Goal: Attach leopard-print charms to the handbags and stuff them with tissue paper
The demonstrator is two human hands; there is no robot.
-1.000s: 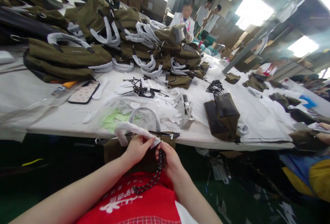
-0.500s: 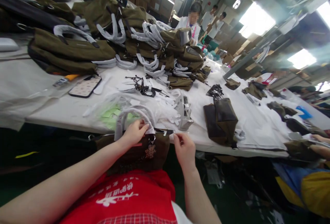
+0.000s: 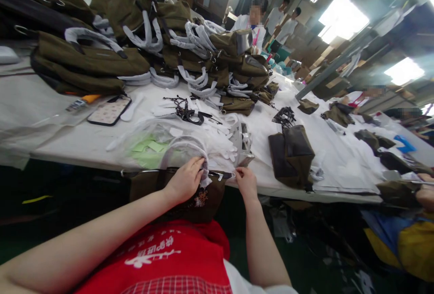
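Observation:
An olive-brown handbag (image 3: pixel 215 194) hangs at the table's front edge, against my red apron. My left hand (image 3: pixel 186 180) is closed around its handle (image 3: pixel 176 142), which is wrapped in pale grey padding. My right hand (image 3: pixel 247 182) pinches the right end of the bag's top edge, where the zipper (image 3: pixel 220 175) ends. What exactly lies between those fingertips is too small to make out. Below my left hand a snowflake-shaped charm (image 3: pixel 201 198) dangles on the bag's front.
Olive bags (image 3: pixel 190 66) with wrapped handles are piled at the back. Before me lie green slips in clear plastic (image 3: pixel 147 147), black cords (image 3: pixel 190 114), a patterned phone (image 3: pixel 109 109) and a grey metal device (image 3: pixel 242 139). A dark bag (image 3: pixel 291 154) stands right; co-workers are beyond.
My left hand has shifted slightly right, tipping the handle right with it. My right hand has moved a little up and right, staying at the bag's right end.

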